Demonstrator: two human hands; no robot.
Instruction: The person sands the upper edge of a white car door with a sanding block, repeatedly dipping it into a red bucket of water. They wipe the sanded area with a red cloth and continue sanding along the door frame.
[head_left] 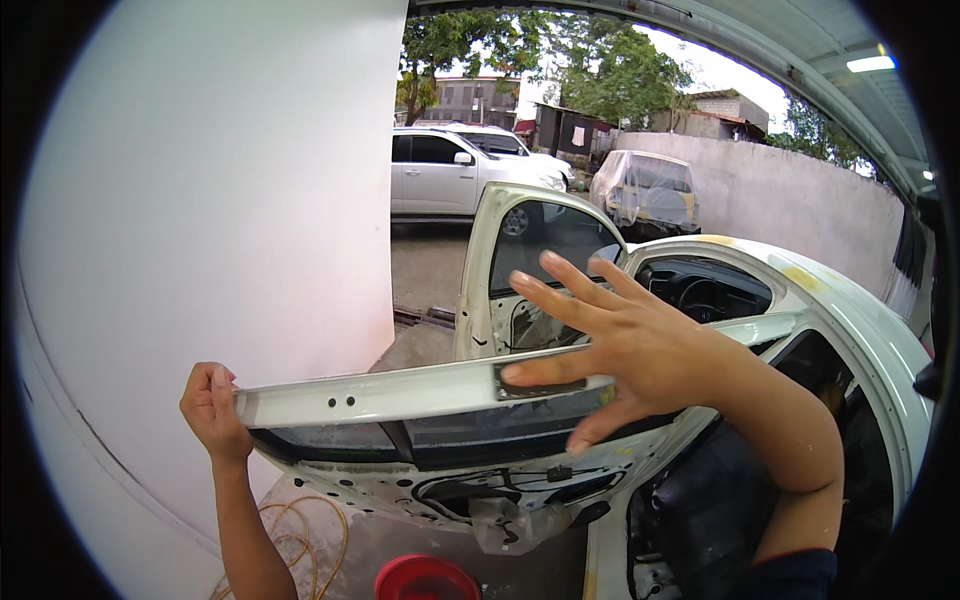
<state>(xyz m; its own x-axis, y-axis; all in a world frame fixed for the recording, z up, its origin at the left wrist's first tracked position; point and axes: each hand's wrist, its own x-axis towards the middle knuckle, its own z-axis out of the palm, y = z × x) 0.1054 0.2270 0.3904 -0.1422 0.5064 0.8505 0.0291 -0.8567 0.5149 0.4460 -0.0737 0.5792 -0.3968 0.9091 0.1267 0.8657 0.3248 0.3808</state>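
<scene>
A white car door [440,388] stands swung out from the car body, its upper window frame running across in front of me. My left hand [216,405] is closed round the outer end of that frame. My right hand [640,345] is spread over the frame, fingers apart and thumb pointing down. Its index finger lies over a flat dark rectangular piece [545,388] on the frame; whether it presses on it I cannot tell. The door's inner side is stripped of trim, with bare holes, wiring and a clear plastic sheet [505,525] hanging low.
Below the door sit a red basin [427,580] and a coiled yellow hose [310,540]. A white wall [210,200] rises on the left. Another open car door [477,270] stands ahead, beside the car's roof [860,290]. White vehicles [440,180] and a plastic-covered car [640,190] are parked outside.
</scene>
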